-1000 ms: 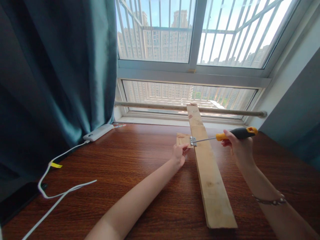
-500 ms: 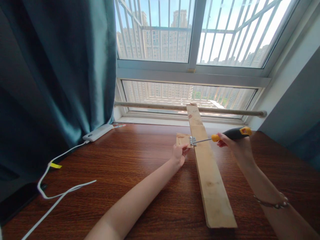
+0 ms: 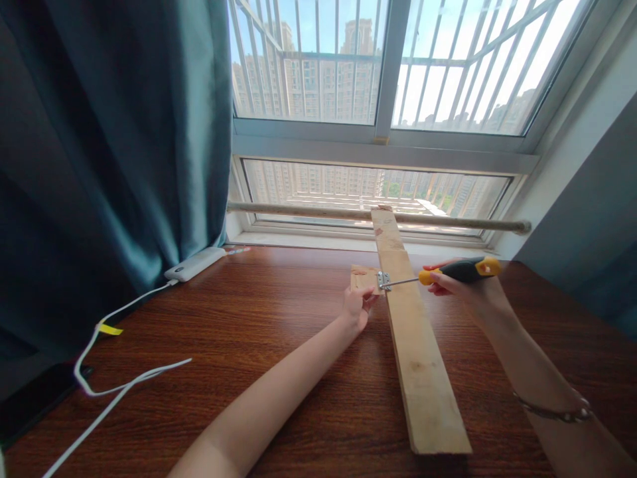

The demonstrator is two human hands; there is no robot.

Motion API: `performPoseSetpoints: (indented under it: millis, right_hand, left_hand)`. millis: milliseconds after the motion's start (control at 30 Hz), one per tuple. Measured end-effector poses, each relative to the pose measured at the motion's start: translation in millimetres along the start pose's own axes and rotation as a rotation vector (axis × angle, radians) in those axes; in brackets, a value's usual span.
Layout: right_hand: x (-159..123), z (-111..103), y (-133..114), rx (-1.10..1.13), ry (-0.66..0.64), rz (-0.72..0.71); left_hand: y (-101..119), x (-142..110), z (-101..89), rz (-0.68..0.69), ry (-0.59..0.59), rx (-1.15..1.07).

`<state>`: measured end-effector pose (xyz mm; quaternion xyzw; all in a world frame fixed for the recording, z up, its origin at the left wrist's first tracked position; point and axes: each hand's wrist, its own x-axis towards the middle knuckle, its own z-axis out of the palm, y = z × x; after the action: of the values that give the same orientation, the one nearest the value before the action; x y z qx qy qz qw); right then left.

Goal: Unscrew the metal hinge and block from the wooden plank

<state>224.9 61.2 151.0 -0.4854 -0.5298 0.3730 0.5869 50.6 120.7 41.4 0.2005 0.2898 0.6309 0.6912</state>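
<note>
Gripping a screwdriver with a black-and-yellow handle point(image 3: 465, 269) in the closed right hand point(image 3: 472, 295), near the yellow collar. Pointing the thin metal shaft leftward across a long, pale wooden board point(image 3: 423, 358), with the tip at the near part of a small silver metal hinge point(image 3: 383, 281). Holding a short, pale wooden piece point(image 3: 363, 276) by its near edge in the left hand point(image 3: 356, 311), with thumb and fingers closed on the wood just beside the hinge. Lying across the join between short piece and long board: see hinge, at the board's left edge. Working over a reddish-brown wood-grained surface point(image 3: 279, 318), in front of a grey-framed window point(image 3: 448, 154) with bars outside. Cannot tell of any contact between the board's far end and the pale horizontal rod point(image 3: 308, 212) behind. Wearing a dark beaded bracelet point(image 3: 567, 417) on the right wrist. To the left, beside a blue-green curtain point(image 3: 159, 133), notice a white oblong box point(image 3: 195, 264) with a white cable point(image 3: 107, 410).
</note>
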Motion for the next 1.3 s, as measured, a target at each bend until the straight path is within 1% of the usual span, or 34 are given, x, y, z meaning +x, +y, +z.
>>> performPoseSetpoints:
  millis: [133,200,267,367,467,567,667,800,867,900,933,967,1033,1100,1133,1200,1233,1300]
  right_hand:
    - [-0.4,-5.7,-6.0,0.073,-0.077,0.058]
    - [0.2,-8.2,-6.4,0.055,-0.088,0.062]
    - [1.8,-8.4,-2.3,-0.015,-0.036,0.035]
    - [5.7,-3.9,10.9,-0.099,0.117,-0.010]
    - [11.4,1.1,25.8,-0.082,0.259,-0.029]
    - [19.5,-0.1,35.4,0.026,0.350,-0.037]
    - [30.8,-9.4,39.1,0.205,0.441,-0.049]
    - [47.9,-32.9,41.3,0.463,0.409,-0.027]
    - [55.2,-46.7,44.8,0.452,0.430,-0.022]
    - [58.2,-53.1,47.8,0.374,0.428,-0.010]
    - [60.7,-58.5,51.8,0.245,0.399,0.016]
    - [62.8,-62.6,56.8,0.066,0.345,0.047]
    - [65.6,-65.9,69.8,-0.401,0.193,0.091]
    - [66.8,-63.1,85.9,-0.859,0.057,0.084]
    - [66.9,-60.2,94.5,-1.033,-0.007,0.074]
    - [66.5,-53.5,111.4,-1.235,-0.134,0.088]
    - [66.2,-50.7,119.0,-1.279,-0.182,0.110]
    - [65.4,-47.4,131.7,-1.325,-0.220,0.155]
  left_hand:
    - [0.0,-0.9,0.2,0.001,-0.015,0.002]
    - [-0.2,-1.0,0.0,0.001,-0.019,0.003]
    - [-0.4,-0.7,-0.4,-0.005,-0.012,0.004]
    - [-0.5,0.0,-0.5,-0.010,-0.003,-0.005]
    - [-0.3,0.2,0.1,-0.012,0.015,-0.010]
    - [0.1,0.2,0.7,-0.020,0.011,-0.024]
    - [0.0,0.6,0.5,-0.031,0.014,-0.024]
    - [-0.4,1.7,-0.6,-0.037,0.018,-0.026]
    - [-0.5,2.2,-0.9,-0.046,0.015,-0.031]
    - [-0.5,2.4,-0.9,-0.049,0.014,-0.033]
    - [-0.5,2.6,-0.8,-0.053,0.012,-0.034]
    - [-0.4,2.7,-0.7,-0.056,0.009,-0.036]
    - [-0.3,2.7,-0.3,-0.060,0.005,-0.038]
    - [-0.2,2.1,0.4,-0.068,0.012,-0.040]
    - [0.0,1.5,0.9,-0.076,0.019,-0.040]
    - [0.3,-0.1,2.1,-0.094,0.030,-0.040]
    - [0.3,-1.1,2.9,-0.100,0.031,-0.040]
    - [0.3,-3.4,4.8,-0.100,0.032,-0.037]
